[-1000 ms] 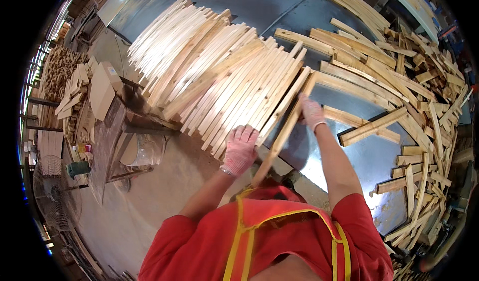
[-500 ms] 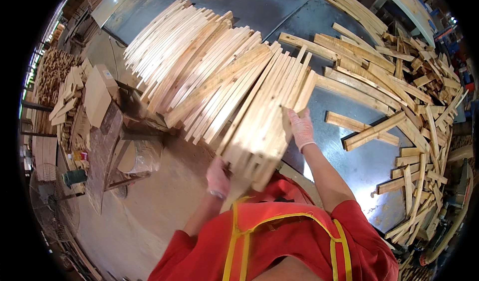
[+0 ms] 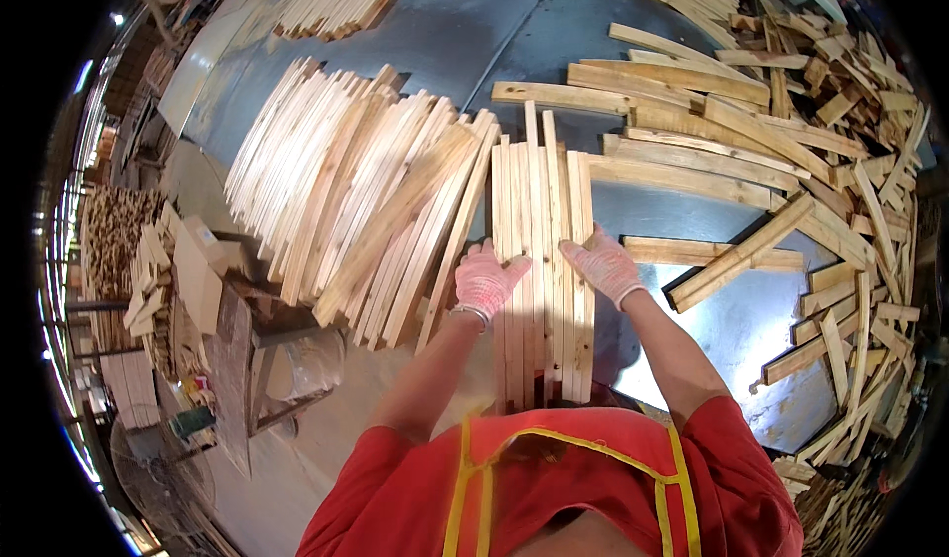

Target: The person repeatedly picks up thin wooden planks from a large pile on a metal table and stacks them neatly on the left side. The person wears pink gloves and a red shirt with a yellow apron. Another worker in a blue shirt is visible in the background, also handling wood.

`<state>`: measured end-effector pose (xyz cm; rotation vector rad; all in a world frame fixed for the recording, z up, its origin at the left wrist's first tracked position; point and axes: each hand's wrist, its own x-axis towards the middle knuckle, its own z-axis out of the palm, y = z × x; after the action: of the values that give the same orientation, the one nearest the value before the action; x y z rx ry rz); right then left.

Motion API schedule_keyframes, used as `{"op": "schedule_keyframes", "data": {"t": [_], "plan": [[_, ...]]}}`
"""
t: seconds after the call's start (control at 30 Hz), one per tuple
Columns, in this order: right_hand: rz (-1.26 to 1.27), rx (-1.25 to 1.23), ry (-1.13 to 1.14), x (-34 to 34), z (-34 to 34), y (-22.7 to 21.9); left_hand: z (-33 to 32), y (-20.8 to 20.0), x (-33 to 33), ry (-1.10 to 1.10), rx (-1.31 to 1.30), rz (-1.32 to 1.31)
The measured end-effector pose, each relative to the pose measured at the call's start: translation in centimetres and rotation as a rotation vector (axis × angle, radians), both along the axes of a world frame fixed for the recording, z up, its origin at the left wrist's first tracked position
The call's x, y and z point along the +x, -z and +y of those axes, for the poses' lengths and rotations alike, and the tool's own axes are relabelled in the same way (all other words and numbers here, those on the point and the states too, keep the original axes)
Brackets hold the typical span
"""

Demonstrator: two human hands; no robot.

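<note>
With the left hand (image 3: 488,278) and right hand (image 3: 605,264) grasping opposite sides of the strip bundle (image 3: 539,280), press evenly and level its uneven ends (image 3: 531,127).

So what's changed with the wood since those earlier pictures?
A bundle of strips has come off the row, drawn nearer and turned straighter; the left hand and right hand now clasp its sides. The crossed pieces on the right stayed put.

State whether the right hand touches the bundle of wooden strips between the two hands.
Touching: the head view shows the right hand at the right edge of the bundle of wooden strips, its thumb lying on top.
</note>
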<state>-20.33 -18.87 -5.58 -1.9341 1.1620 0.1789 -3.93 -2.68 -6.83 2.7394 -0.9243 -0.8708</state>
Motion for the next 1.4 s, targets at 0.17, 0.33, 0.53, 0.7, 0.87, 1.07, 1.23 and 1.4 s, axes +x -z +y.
{"op": "schedule_keyframes", "data": {"t": [0.17,0.33,0.53,0.7,0.87,1.07,1.23,1.4], "plan": [[-0.108,0.138,0.152,-0.8,-0.3,-0.8,0.9,1.2,-1.2,-0.186,-0.191,0.156],[-0.48,-0.057,0.234,-1.6,-0.7,-6.6,0.0,-6.6,-1.3,-0.234,-0.634,0.298],[-0.987,-0.33,0.265,-0.2,0.9,-21.6,-1.2,-21.2,0.9,0.003,-1.4,0.148],[-0.923,-0.359,0.22,-1.5,5.1,-20.8,2.0,-16.7,2.4,0.154,-1.456,0.481],[-1.145,-0.223,0.202,-3.6,13.2,-9.7,8.5,-7.2,2.3,0.566,-1.07,0.004],[-1.332,0.825,0.72,-3.6,17.0,-5.2,13.1,-1.9,3.7,0.553,-0.819,-0.316],[0.011,-0.567,-0.138,-3.0,14.7,2.3,12.0,-2.4,8.0,0.75,-0.302,-0.615],[0.053,-0.384,-0.258,-2.3,14.9,2.8,12.8,-1.9,10.2,0.855,-0.002,-0.511]]}}
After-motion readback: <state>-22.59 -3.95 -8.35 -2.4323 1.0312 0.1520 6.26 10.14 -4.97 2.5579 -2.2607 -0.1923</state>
